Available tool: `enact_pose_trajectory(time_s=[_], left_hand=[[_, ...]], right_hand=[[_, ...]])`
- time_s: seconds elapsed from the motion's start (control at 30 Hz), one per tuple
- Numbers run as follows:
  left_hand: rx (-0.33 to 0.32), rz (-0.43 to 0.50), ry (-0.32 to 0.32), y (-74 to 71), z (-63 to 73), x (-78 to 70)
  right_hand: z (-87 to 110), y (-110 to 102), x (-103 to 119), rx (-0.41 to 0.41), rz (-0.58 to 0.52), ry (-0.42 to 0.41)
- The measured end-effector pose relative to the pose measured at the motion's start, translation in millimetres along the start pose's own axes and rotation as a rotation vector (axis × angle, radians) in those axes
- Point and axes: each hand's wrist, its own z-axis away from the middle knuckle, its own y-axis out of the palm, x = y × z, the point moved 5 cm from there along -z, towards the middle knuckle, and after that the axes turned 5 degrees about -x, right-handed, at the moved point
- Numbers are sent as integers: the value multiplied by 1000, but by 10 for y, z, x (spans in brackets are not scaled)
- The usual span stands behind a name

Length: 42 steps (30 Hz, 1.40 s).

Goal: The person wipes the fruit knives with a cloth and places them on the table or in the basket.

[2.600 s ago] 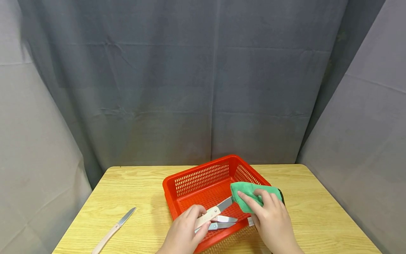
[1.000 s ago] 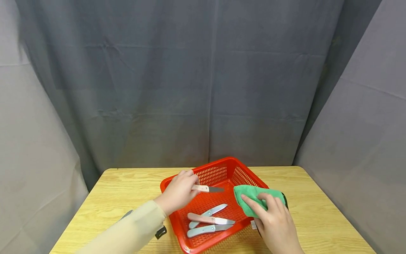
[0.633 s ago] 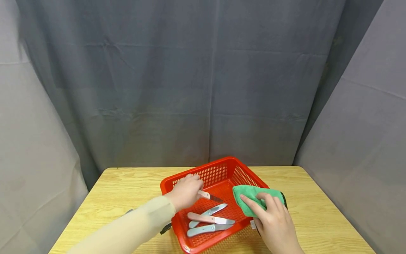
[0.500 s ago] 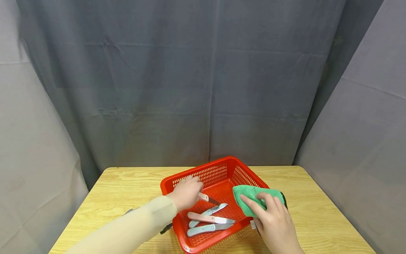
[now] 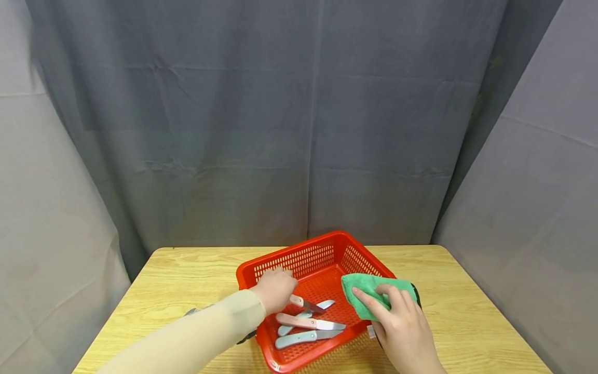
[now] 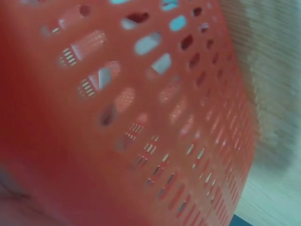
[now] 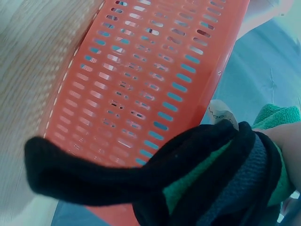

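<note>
My left hand (image 5: pixel 274 290) is lowered inside the red basket (image 5: pixel 299 248), holding a small knife (image 5: pixel 297 301) by its cream handle. The blade points right and lies close over other knives; whether it touches them I cannot tell. Below it lie a pink-handled knife (image 5: pixel 299 321), a pale blue-handled knife (image 5: pixel 299 339) and another pale blue one, partly covered. My right hand (image 5: pixel 404 324) grips a folded green cloth (image 5: pixel 366 291) at the basket's right edge. In the right wrist view, the cloth (image 7: pixel 249 174) shows black edging and a grey side. The basket wall hides my left fingers in the left wrist view.
A wooden table (image 5: pixel 472 322) carries the basket. Left of it, a knife tip (image 5: pixel 190 311) peeks out above my left sleeve (image 5: pixel 201 332), which covers the rest. Grey curtains (image 5: pixel 233 130) hang behind and at both sides.
My left hand has brought the cream-handled knife away from the green cloth, leftward, then lowered it into the basket. My right hand still holds the cloth, almost in the same place.
</note>
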Motion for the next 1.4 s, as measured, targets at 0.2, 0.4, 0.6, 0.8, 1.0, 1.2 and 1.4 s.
enact_pose_trajectory(time_s=[0.2, 0.4, 0.6, 0.8, 1.0, 1.2, 1.4], left_hand=[[21, -63, 3, 79, 17, -9], [-25, 8, -16, -62, 48, 8], [-109, 175, -23, -383, 124, 29], [-217, 203, 12, -639, 338, 22], [-363, 261, 65, -805, 652, 18], [-501, 324, 81, -903, 978, 74], [-656, 368, 10, -898, 1323, 339]], right_hand=[[16, 0, -1, 22, 14, 23], [17, -16, -13, -1, 15, 16], [18, -19, -31, -23, 14, 8], [18, -39, -35, -42, 2, 2], [21, -62, -48, -47, -29, 6], [35, -69, -79, -42, -64, 19], [20, -93, -99, -107, -68, 8]])
